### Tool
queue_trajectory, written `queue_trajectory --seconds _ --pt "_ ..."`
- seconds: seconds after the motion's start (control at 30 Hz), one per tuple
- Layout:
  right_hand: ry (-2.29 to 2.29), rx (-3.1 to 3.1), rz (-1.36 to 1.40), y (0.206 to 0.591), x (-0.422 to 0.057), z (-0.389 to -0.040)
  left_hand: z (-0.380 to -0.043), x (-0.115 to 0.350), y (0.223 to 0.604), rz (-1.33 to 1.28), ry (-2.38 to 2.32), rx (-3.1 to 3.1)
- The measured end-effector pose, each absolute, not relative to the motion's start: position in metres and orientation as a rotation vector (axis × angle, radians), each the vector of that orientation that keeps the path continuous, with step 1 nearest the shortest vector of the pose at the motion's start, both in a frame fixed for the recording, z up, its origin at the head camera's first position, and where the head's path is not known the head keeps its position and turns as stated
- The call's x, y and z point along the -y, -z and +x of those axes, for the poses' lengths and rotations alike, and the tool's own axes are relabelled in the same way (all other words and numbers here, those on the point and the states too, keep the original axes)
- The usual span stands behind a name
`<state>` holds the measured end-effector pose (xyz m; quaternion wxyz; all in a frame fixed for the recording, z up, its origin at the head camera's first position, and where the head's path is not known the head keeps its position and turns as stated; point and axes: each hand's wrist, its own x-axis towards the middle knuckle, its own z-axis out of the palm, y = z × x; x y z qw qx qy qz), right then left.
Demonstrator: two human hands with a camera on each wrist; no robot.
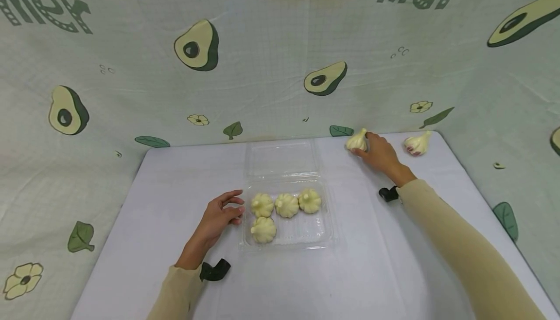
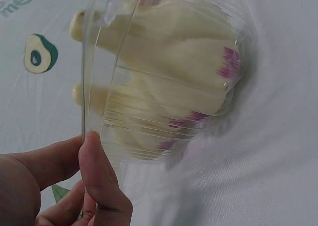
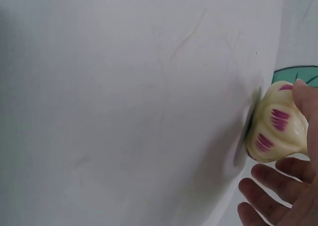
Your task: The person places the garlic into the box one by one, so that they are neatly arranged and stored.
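Observation:
A clear hinged plastic container [image 1: 302, 235] lies with its lid folded back, holding several pale garlic bulbs [image 1: 286, 205]. My left hand [image 1: 220, 215] is at its left side; in the left wrist view the thumb and a finger pinch the container's rim [image 2: 85, 107], with purple-marked bulbs [image 2: 169, 62] behind the clear wall. Toward the table's back edge, my right hand [image 1: 381, 154] has its thumb and fingers around another garlic bulb [image 1: 356, 141]. The right wrist view shows the thumb over this purple-streaked bulb [image 3: 276, 124], the fingers on its other side.
One more garlic bulb [image 1: 417, 144] sits near the back right corner, right of my right hand. The white table [image 1: 271, 286] meets an avocado-print cloth [image 1: 262, 67] at the back. The container's lid [image 1: 282, 159] lies flat behind its tray.

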<state>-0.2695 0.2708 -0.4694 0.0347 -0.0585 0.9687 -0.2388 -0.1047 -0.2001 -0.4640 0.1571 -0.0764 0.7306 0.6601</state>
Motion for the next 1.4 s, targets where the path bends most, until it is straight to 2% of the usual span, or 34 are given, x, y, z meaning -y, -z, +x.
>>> queue_trajectory --seconds 0.27,0.53,1.4 --pt "0.791 -2.946 -0.243 0.474 -0.271 -0.276 -0.104 0.2 0.463 -0.213 -1.889 -2.085" --pt "0.792 -2.96 -0.245 0.471 -0.267 -0.267 -0.103 0.199 0.463 -0.217 -1.895 -2.083" --pt "0.746 -3.09 -0.535 0.42 -0.236 -0.177 -0.103 0.199 0.462 -0.203 -1.883 -2.095"
